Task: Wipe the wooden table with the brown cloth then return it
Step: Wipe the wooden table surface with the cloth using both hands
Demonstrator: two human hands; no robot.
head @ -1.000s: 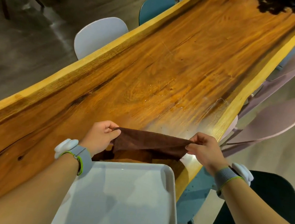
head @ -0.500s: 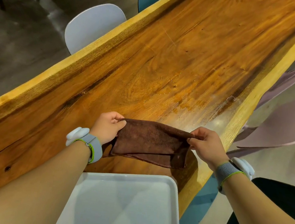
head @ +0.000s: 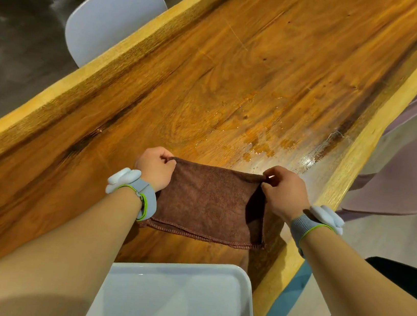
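Above the near end of the wooden table [head: 242, 63], the brown cloth [head: 209, 203] hangs spread between both hands, just beyond the white tray [head: 246, 281]. Each hand pinches one top corner: the left hand [head: 153, 167] at the left corner, the right hand [head: 284, 191] at the right, where the cloth doubles over on itself. Its hemmed lower edge hangs free, close over the wood. Wet droplets [head: 260, 143] glisten on the table just past the hands, toward the right edge. To do this step well, I judge the cloth should be lowered flat without bunching, the folded right side smoothed, then pressed under an open palm and drawn through the wet patch in overlapping strokes along the grain.
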